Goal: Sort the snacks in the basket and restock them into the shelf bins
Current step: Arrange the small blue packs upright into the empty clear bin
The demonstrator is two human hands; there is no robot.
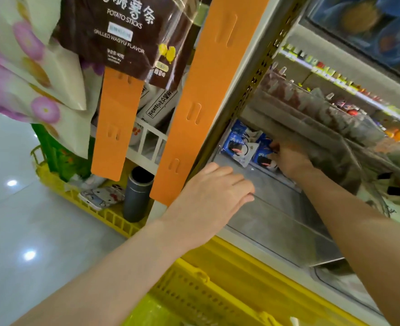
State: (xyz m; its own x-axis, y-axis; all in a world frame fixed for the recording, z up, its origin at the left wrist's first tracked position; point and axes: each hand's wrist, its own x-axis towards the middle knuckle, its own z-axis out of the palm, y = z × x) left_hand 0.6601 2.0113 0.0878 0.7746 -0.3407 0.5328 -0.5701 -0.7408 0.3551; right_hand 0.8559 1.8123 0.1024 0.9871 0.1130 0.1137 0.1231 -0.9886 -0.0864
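Deep inside a clear shelf bin (276,208) lie blue-and-white snack packets (237,144). My right hand (289,160) reaches far into the bin and pinches the right-hand blue packet (263,160) at the back. My left hand (214,196) rests on the bin's front rim with its fingers laid over the edge and nothing in it. Below my arms is the yellow basket (217,288); its contents are out of view.
Two orange hanging strips (201,102) and a brown potato-sticks bag (123,31) hang to the left of the shelf upright. A yellow crate (105,215) on the floor holds a grey flask (136,194) and a phone (102,196). More clear bins with snacks (323,114) run off to the right.
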